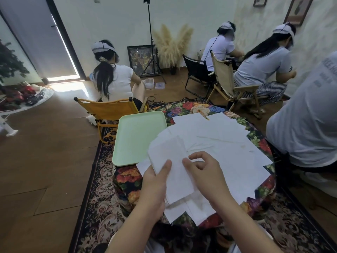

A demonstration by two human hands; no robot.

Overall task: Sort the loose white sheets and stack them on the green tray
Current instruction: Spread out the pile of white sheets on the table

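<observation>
A small bundle of thin white paper sheets (173, 161) is held above the near part of the table, its long axis running from near right to far left, the far end fanned toward the pale green rectangular plastic tray (138, 137). The tray lies at the table's left edge, long side running near to far, nothing on it. Many more loose white sheets (228, 143) overlap across the floral-patterned tablecloth (198, 106), right of the tray. The table stands on a patterned rug (98, 189) over brown wooden flooring; other people sit on folding chairs beyond.

The left hand (155, 181) grips the bundle's near left edge, thumb on top. The right hand (204, 170) pinches its right edge between thumb and curled forefinger, palm down.
</observation>
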